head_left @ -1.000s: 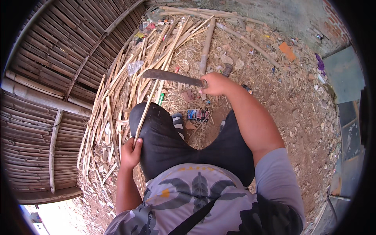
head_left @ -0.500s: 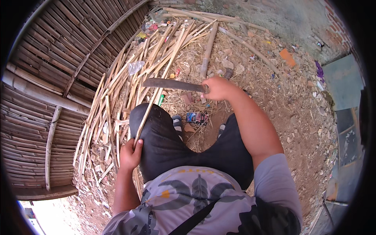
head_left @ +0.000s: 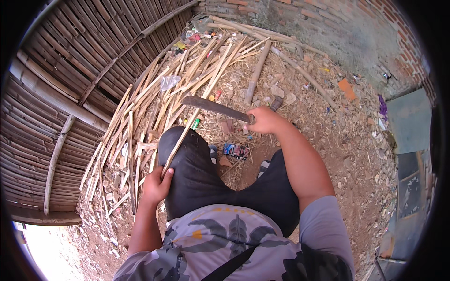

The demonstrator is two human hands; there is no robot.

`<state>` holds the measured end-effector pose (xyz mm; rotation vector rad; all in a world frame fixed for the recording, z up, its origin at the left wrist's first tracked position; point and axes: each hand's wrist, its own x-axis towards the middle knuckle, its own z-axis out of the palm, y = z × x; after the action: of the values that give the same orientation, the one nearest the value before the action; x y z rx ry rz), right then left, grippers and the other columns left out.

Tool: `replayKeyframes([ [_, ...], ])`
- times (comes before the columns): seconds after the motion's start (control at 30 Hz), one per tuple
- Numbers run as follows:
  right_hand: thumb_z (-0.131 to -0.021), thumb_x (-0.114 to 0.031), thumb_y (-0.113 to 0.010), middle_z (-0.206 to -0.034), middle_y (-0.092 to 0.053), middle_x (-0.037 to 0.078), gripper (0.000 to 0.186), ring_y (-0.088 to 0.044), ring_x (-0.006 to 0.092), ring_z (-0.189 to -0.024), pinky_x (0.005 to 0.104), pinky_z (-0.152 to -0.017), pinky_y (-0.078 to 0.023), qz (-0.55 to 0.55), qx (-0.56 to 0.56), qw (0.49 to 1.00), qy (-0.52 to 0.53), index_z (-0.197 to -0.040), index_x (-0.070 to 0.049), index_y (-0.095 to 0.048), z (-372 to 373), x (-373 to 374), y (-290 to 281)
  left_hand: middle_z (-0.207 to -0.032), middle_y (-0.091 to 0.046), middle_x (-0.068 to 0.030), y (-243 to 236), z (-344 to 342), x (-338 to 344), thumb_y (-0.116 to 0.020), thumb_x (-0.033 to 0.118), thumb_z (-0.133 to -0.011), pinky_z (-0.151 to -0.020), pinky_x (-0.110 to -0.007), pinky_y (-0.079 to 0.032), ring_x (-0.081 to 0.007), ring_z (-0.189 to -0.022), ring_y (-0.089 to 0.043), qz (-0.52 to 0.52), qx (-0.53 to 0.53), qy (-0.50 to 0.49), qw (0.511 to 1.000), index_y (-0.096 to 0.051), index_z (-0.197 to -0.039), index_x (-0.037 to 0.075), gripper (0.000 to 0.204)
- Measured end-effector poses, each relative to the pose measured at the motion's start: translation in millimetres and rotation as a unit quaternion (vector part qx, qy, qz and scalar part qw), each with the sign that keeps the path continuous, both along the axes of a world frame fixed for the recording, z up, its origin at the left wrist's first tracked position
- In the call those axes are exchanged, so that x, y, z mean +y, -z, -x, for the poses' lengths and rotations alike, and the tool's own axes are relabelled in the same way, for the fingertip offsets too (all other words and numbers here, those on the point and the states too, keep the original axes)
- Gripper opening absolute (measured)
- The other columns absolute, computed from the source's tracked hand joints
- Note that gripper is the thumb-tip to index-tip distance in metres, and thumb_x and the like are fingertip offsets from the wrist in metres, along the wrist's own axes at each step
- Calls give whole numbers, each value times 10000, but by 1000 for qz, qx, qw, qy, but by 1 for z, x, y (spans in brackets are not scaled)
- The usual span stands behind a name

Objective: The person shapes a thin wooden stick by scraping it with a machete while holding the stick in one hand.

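My right hand (head_left: pixel 265 120) is wrapped around the handle end of a machete (head_left: pixel 216 107). Its long dark blade points left and slopes down toward my fist, passing over a pale bamboo strip (head_left: pixel 180 141); I cannot tell whether blade and strip touch. Beside my left thigh, the fingers of my left hand (head_left: pixel 157 184) close around the near end of that strip. From there the strip runs up across my left knee (head_left: pixel 176 138) and away from me, toward the pile of split bamboo strips (head_left: pixel 154 103).
A woven bamboo wall (head_left: pixel 61 140) stands on the left, and a brick wall (head_left: pixel 337 33) at the back. Thick bamboo poles (head_left: pixel 258 72) lie on the littered ground. Between my feet are a coloured packet (head_left: pixel 234 150) and wood chips. Grey panels (head_left: pixel 410 122) lean at the right.
The machete's blade slopes more steeply now, its handle end lower than its tip. My left hand keeps its hold on the bamboo strip. The whole view has shifted slightly.
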<state>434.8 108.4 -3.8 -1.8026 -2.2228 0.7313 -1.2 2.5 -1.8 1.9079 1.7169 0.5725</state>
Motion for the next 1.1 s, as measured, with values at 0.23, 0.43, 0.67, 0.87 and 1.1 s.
replayKeyframes([
  [0.23,-815,-395,-808,-995,-732,212,488,-706,375,-979,460,-880,-545,-3,-13,1000,11,-1170,-69,-732,-13,-1,-13,-584,-554,-176,5,2,0,-659,441,-987,-544,-441,-420,-315,-521,-525,0,-5,1,1000,-571,-752,9,500],
  [0.43,-833,-410,-800,-964,-727,203,486,-707,365,-967,457,-881,-546,11,-3,1000,20,-1175,-72,-731,-8,-4,-13,-582,-560,-169,0,-1,-1,-666,432,-987,-547,-437,-425,-296,-520,-528,3,-2,-5,1000,-572,-757,3,496],
  [0.67,-841,-418,-798,-957,-722,203,502,-703,363,-959,457,-865,-543,-1,-7,1000,15,-1184,-58,-722,-8,1,-5,-576,-544,-158,1,0,-1,-667,431,-989,-553,-426,-430,-268,-526,-521,5,-4,-7,1000,-567,-755,7,494],
  [0.87,-838,-402,-801,-957,-721,205,497,-704,363,-958,459,-862,-543,8,-5,1000,12,-1189,-60,-717,-10,2,-2,-580,-541,-150,1,0,-1,-665,442,-990,-554,-421,-431,-257,-529,-516,4,-14,-6,1000,-559,-748,14,503],
  [1.1,-830,-366,-814,-987,-730,215,438,-708,368,-975,450,-885,-541,-2,-6,1000,19,-1128,-56,-730,-10,2,6,-610,-523,-85,-4,-1,0,-637,413,-1015,-573,-383,-414,-172,-595,-483,29,-5,1,1000,-585,-804,4,463],
])
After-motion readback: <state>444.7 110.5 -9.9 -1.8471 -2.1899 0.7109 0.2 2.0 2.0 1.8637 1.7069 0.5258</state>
